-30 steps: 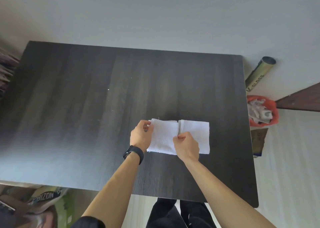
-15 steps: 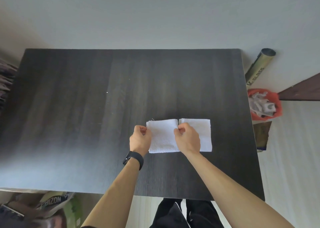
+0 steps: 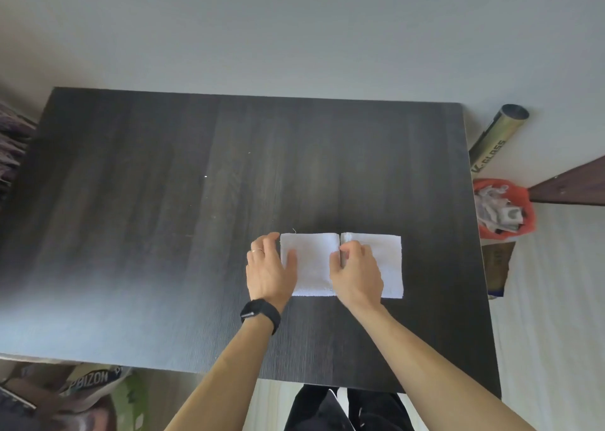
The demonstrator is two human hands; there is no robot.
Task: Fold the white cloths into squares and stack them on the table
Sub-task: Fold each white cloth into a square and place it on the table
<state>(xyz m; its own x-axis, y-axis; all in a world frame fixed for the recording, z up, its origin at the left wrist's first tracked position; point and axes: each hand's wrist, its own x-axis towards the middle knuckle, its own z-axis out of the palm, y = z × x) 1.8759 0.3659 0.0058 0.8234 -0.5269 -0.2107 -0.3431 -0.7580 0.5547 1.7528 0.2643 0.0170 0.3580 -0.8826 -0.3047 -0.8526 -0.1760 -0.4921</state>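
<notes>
Looks like the left hand [image 3: 266, 267] let go, fingers loose at the left edge of the white cloth [image 3: 314, 267]; right hand [image 3: 357, 270] still pinches its middle fold.

we show a dark wood-grain table [image 3: 163, 234] seen from above. on its near right part a white cloth [image 3: 314, 267] lies flat as two squarish panels side by side, meeting at a seam; we cannot tell whether they are one piece or two. the left hand [image 3: 266, 273] rests on the left panel's outer edge and the tabletop, the right hand [image 3: 357, 273] curls its fingers at the seam, and a small white speck [image 3: 205, 176] lies well apart.
</notes>
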